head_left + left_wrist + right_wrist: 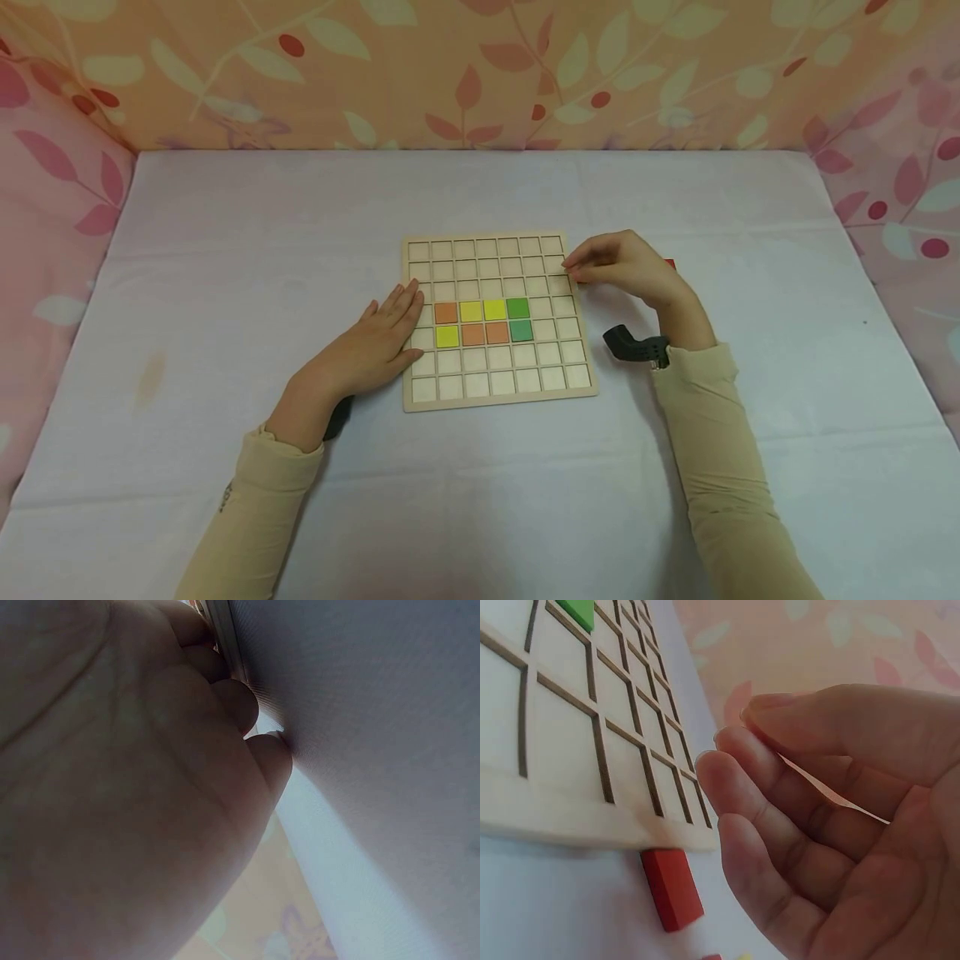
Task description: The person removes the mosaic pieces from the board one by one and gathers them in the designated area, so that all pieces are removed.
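Square pale-wood grid board (499, 383) lies on the white cloth (480, 500) before us, and we see its two rows of coloured square tiles (483, 322), orange, yellow and green, whole only from the head view. Our left hand (367, 346) lies with fingers straight and slightly spread over the board's left edge; the left wrist view adds the palm's underside along that edge. Our right hand (626, 265) hovers by the board's upper right edge, fingers loosely bent, thumb and fingertips narrowly spaced around bare air. Only the right wrist view gives us clearly the red rectangular block (673, 889) just beside the board's edge; whether they touch, we cannot tell.
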`<state>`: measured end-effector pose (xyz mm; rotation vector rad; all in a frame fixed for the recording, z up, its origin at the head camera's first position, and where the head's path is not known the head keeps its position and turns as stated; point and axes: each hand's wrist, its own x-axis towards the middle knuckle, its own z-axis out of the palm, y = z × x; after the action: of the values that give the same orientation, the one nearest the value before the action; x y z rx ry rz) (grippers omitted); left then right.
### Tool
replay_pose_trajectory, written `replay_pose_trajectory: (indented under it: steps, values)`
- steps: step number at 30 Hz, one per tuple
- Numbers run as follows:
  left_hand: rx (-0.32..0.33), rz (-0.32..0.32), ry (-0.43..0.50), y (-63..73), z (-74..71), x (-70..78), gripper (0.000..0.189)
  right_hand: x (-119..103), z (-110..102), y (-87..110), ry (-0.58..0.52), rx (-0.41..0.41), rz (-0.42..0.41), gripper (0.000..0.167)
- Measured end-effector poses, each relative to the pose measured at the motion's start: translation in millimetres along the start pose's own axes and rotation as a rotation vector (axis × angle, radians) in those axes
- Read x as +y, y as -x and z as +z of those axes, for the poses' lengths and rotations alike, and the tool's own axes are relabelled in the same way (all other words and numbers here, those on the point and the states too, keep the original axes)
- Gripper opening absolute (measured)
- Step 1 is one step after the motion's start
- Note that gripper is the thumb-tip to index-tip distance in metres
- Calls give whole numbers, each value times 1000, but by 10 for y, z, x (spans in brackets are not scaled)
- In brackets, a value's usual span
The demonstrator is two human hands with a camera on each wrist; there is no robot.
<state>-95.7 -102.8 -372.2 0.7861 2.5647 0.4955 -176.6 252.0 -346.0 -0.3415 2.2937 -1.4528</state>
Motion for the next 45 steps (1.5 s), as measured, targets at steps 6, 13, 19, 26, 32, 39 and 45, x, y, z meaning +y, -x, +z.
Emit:
replay_pose_trajectory:
  steps: [6,13,19,26,32,39,45]
  values:
    - [0,-1,1,3,-7,7,73,-39,79,-20,44,-28,7,18]
    - [-1,-3,-5,-1,-2,3,73,-84,161,-36,58,-62,-5,20]
    - [-1,-2,-6,-2,3,-4,73,-101,238,-45,36,-79,-10,20]
    - [6,-4,-3,0,12,-12,73,-95,316,-77,23,-120,-55,18]
    - [6,-5,-1,0,11,-7,73,-106,385,-102,12,-154,-65,16]
    - [10,-4,1,3,25,-12,73,-155,473,-99,30,-177,-67,17]
    - [17,-2,6,13,28,-14,73,-191,536,-108,34,-196,-88,16]
